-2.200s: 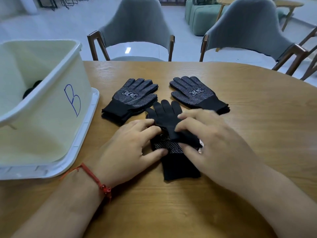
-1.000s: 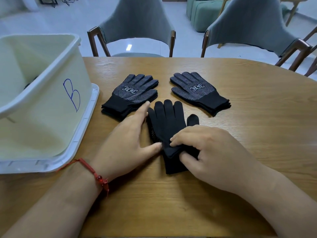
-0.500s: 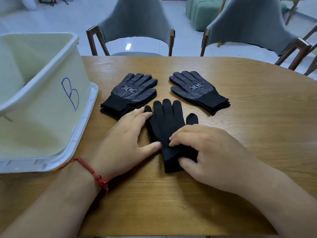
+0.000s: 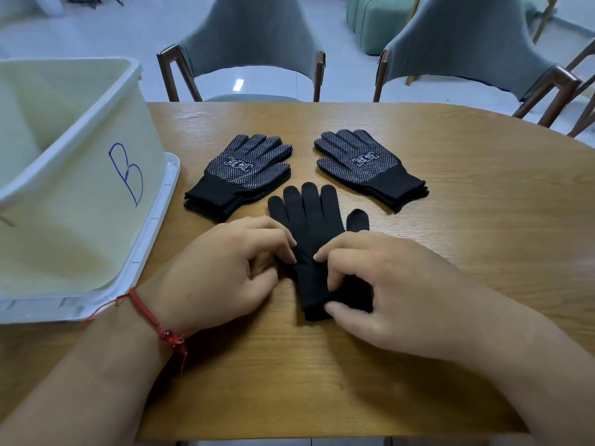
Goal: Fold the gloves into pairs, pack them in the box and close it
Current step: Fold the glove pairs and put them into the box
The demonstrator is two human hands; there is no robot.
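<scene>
Your left hand [image 4: 225,268] curls its fingers at the 9 o'clock edge of the black glove [image 4: 310,220], can't tell if pinching; your right hand [image 4: 396,284] fingers pinch its cuff, half hiding it. Box [image 4: 80,204] at 9 o'clock, cropped.

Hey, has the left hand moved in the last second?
Yes. The left hand has pulled its fingers back toward the person, away from the left dotted pile; they now curl against the left edge of the plain black glove.

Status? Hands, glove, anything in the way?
Right hand pinches cuff of black glove; left hand curled at its left edge, grip unclear. Glove flat on table, unfolded. Two glove stacks beyond, box open at left; nothing in the way.
</scene>
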